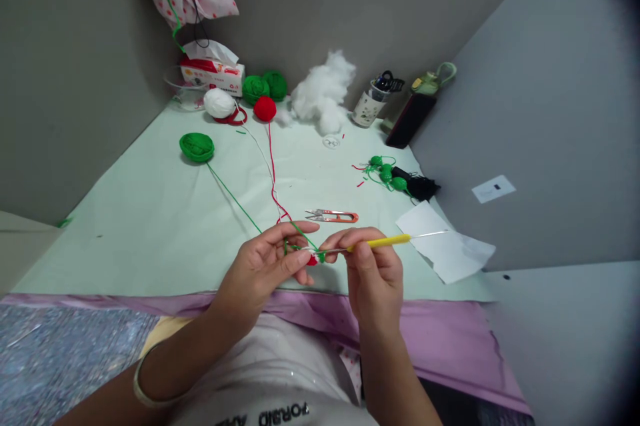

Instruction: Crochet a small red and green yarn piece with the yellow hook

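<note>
My left hand (267, 263) pinches a small red and green crochet piece (314, 257), with green yarn (235, 198) looped over its fingers. That strand runs back to a green yarn ball (197, 147) on the table. My right hand (373, 266) is closed round a yellow-handled crochet hook (385, 241), its tip at the crochet piece. A red strand (273, 173) leads from the work to a red yarn ball (265, 108).
Orange thread snips (333, 216) lie just beyond my hands. Farther back are a white yarn ball (219, 103), two green balls (265, 87), white stuffing (324, 91), a tissue box (213, 73) and a cup (371, 105). Small green crochet pieces (387, 173) and paper (445, 249) lie right.
</note>
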Available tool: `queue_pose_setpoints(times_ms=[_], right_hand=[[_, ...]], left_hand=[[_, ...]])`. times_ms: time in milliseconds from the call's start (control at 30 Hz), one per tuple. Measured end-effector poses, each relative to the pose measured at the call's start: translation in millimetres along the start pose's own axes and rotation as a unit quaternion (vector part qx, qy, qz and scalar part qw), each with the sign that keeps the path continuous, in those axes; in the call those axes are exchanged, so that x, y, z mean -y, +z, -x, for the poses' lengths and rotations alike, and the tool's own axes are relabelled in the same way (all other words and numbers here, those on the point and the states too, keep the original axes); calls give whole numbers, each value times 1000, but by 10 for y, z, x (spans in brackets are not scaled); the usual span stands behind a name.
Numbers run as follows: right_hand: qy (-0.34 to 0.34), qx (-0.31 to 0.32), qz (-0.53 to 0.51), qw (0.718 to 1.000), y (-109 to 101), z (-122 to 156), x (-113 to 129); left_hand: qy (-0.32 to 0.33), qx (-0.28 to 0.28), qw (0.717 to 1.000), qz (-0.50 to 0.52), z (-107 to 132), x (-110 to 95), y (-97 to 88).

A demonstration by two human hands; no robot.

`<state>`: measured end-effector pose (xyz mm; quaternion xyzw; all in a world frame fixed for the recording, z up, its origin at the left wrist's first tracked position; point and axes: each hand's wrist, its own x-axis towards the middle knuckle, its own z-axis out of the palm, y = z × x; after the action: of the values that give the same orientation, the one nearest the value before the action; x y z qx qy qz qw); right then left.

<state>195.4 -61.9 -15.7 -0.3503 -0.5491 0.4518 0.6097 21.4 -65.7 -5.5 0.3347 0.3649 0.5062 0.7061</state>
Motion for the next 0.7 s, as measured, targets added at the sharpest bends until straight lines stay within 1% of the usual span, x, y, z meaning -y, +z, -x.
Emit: queue_pose_setpoints(times_ms=[67, 133, 267, 367, 433, 467, 567, 600, 633, 667, 700], right_hand=[[-25, 1, 42, 999, -8, 26, 17], [-68, -2, 92, 993, 0, 51, 29], [-168, 5, 163, 972, 28, 97, 27], [-216, 19, 215, 952, 29, 126, 21], [-242, 39, 271, 931, 31, 143, 17], [-257, 46, 314, 913, 38, 149, 11], [-327, 28, 440, 836, 84, 160, -34], [-350, 20, 455, 818, 104, 161, -54], [-366, 12, 454, 812, 121, 161, -70], [-365, 8, 445, 818, 134, 163, -80], [-354, 7, 429, 831, 140, 165, -81]], left_hand=[[5, -8, 1000, -14, 1, 7, -4], [11, -18, 999, -24, 2, 19, -2], [35, -31, 998, -29, 7, 35, 15], [40, -41, 998, -29, 6, 46, 30], [42, -45, 998, -20, 2, 59, 47], [43, -45, 998, -11, 1, 66, 59], [40, -44, 998, 35, 8, 73, 102], [26, -40, 997, 55, 13, 67, 113], [4, -30, 996, 78, 17, 56, 121], [-25, -17, 994, 103, 19, 40, 122], [-54, -5, 991, 126, 18, 22, 117]])
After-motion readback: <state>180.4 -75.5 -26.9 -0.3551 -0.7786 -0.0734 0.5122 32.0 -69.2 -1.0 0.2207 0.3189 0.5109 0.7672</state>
